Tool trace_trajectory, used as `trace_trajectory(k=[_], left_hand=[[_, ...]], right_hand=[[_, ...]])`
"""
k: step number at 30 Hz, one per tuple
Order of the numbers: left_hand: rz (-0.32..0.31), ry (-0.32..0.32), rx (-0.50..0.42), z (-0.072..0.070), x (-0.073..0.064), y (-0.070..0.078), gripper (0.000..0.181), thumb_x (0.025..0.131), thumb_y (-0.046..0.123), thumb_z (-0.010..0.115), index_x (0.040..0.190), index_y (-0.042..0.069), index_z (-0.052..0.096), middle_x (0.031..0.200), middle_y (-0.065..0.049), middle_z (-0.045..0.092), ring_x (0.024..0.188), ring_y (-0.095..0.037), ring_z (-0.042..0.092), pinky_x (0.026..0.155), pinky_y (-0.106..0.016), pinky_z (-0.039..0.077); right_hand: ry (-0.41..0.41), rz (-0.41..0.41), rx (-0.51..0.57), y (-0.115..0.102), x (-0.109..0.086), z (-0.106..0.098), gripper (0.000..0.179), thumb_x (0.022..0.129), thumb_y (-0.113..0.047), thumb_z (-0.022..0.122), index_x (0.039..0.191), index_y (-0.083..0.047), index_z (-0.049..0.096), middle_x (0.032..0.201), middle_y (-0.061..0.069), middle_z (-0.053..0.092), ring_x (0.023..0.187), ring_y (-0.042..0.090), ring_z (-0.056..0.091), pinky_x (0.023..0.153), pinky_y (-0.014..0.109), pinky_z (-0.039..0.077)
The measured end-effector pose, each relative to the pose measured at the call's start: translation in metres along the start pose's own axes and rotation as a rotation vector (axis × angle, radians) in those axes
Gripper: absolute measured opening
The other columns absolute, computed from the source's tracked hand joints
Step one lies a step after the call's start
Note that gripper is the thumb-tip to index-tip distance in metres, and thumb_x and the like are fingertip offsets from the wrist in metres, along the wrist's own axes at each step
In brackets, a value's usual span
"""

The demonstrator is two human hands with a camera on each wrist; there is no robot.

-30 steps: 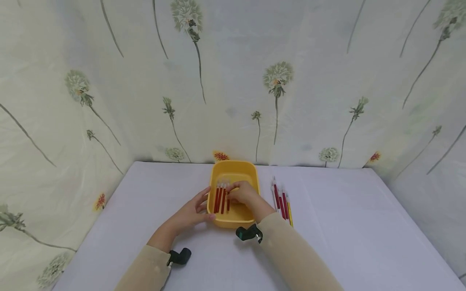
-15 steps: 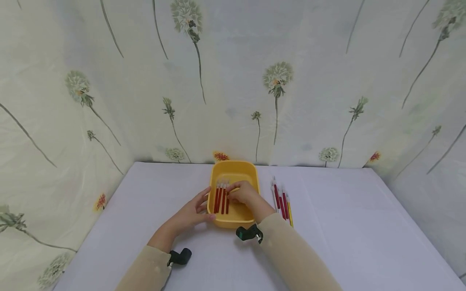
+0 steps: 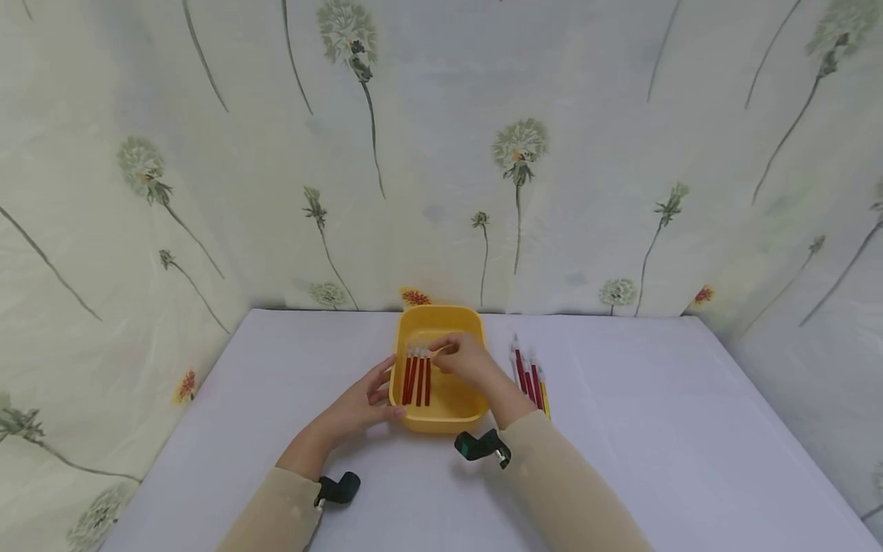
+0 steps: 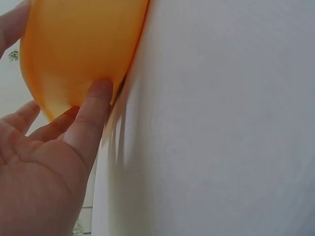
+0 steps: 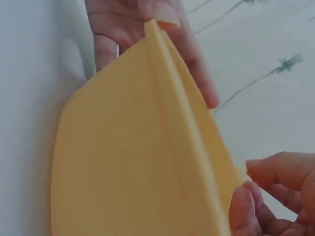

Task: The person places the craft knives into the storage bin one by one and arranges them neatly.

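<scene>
A yellow plastic tray (image 3: 441, 425) stands on the table. Several slim red pen-like sticks (image 3: 417, 379) with clear caps lie side by side in its left half. My left hand (image 3: 355, 406) touches the tray's left side and near-left corner, its fingers spread and fairly straight along the outer wall (image 4: 83, 44). Over the tray is my right hand (image 3: 465, 360), close to the capped ends of the sticks. Its thumb (image 5: 242, 204) and index finger (image 5: 275, 169) stand apart, with nothing seen between them.
Right of the tray, on the white-covered table (image 3: 641, 429), lies a loose bunch of more capped sticks (image 3: 530, 379), mostly red, one yellow. A flower-patterned cloth (image 3: 428, 153) hangs behind and at both sides.
My right hand has let go of the rightmost red stick, which now lies beside the others. Its fingers have lifted and opened. The left hand stays against the tray.
</scene>
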State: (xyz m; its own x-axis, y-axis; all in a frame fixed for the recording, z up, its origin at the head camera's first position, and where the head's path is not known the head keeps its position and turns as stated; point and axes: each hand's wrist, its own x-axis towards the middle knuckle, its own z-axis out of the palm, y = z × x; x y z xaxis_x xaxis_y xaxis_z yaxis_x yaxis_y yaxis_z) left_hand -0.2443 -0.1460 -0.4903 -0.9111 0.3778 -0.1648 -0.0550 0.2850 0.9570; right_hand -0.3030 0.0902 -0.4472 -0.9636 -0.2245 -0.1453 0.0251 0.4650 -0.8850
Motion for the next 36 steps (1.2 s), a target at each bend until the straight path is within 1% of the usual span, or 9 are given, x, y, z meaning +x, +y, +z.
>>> trace_trajectory(k=[2,5,8,12,16,20,26,30,36], left_hand=[[-0.003,0.002,-0.002,0.000,0.000,0.000,0.097,0.083,0.031,0.083,0.160,0.034,0.023,0.163,-0.008,0.029,0.143,-0.034,0.038,0.113,-0.054,0.035],[-0.008,0.014,0.000,0.001,0.000,0.000,0.097,0.083,0.031,0.083,0.159,0.035,0.023,0.163,-0.008,0.029,0.143,-0.034,0.039,0.113,-0.054,0.035],[-0.015,0.029,0.003,0.001,0.000,-0.001,0.098,0.082,0.032,0.084,0.159,0.036,0.024,0.163,-0.008,0.029,0.143,-0.033,0.039,0.113,-0.054,0.035],[-0.017,0.042,0.010,0.002,0.000,-0.001,0.100,0.079,0.035,0.086,0.158,0.037,0.025,0.162,-0.007,0.030,0.143,-0.033,0.038,0.113,-0.054,0.035],[-0.017,0.044,0.015,0.002,0.001,0.000,0.099,0.079,0.034,0.086,0.158,0.037,0.026,0.162,-0.007,0.032,0.143,-0.033,0.038,0.113,-0.053,0.035],[-0.016,0.049,0.016,0.002,0.000,0.000,0.099,0.079,0.035,0.086,0.158,0.037,0.027,0.161,-0.006,0.033,0.143,-0.032,0.039,0.112,-0.053,0.036],[-0.018,0.062,0.014,0.004,-0.001,0.001,0.100,0.077,0.040,0.087,0.158,0.037,0.028,0.160,-0.005,0.034,0.143,-0.031,0.040,0.112,-0.052,0.037],[-0.015,0.074,0.010,0.005,-0.002,0.001,0.098,0.077,0.038,0.087,0.157,0.036,0.030,0.160,-0.006,0.035,0.142,-0.031,0.041,0.112,-0.052,0.037],[-0.009,0.081,0.019,0.005,-0.003,0.003,0.097,0.078,0.037,0.087,0.157,0.035,0.031,0.159,-0.007,0.036,0.141,-0.032,0.042,0.112,-0.053,0.037]], right_hand=[[0.003,-0.024,-0.016,-0.001,-0.005,-0.005,0.022,0.095,-0.015,0.068,0.115,-0.007,0.071,0.099,0.008,0.067,0.088,0.025,0.069,0.084,0.038,0.058],[0.016,-0.031,-0.020,-0.005,-0.013,-0.013,0.022,0.095,-0.016,0.069,0.115,-0.006,0.071,0.097,0.007,0.068,0.084,0.024,0.068,0.083,0.038,0.059],[0.018,-0.032,-0.005,-0.008,-0.021,-0.023,0.024,0.095,-0.015,0.070,0.116,-0.003,0.071,0.096,0.008,0.068,0.080,0.022,0.066,0.080,0.036,0.060],[0.015,-0.036,-0.015,-0.006,-0.031,-0.041,0.026,0.096,-0.015,0.069,0.119,-0.002,0.069,0.099,0.010,0.067,0.079,0.021,0.064,0.078,0.032,0.060],[0.014,-0.035,-0.032,0.000,-0.041,-0.061,0.025,0.096,-0.017,0.069,0.119,-0.006,0.070,0.105,0.014,0.068,0.086,0.026,0.066,0.080,0.032,0.060],[0.014,-0.028,-0.058,0.006,-0.050,-0.079,0.025,0.097,-0.020,0.068,0.119,-0.009,0.070,0.109,0.015,0.068,0.092,0.032,0.067,0.082,0.033,0.059],[0.039,0.011,-0.100,0.018,-0.061,-0.100,0.026,0.098,-0.022,0.066,0.119,-0.008,0.069,0.107,0.014,0.067,0.093,0.031,0.065,0.087,0.041,0.058],[0.053,0.042,-0.141,0.028,-0.067,-0.111,0.029,0.097,-0.027,0.067,0.121,-0.011,0.069,0.111,0.014,0.067,0.092,0.027,0.063,0.088,0.040,0.057],[0.059,0.076,-0.150,0.044,-0.072,-0.122,0.034,0.098,-0.026,0.065,0.126,-0.006,0.066,0.114,0.016,0.067,0.097,0.030,0.063,0.089,0.042,0.057]])
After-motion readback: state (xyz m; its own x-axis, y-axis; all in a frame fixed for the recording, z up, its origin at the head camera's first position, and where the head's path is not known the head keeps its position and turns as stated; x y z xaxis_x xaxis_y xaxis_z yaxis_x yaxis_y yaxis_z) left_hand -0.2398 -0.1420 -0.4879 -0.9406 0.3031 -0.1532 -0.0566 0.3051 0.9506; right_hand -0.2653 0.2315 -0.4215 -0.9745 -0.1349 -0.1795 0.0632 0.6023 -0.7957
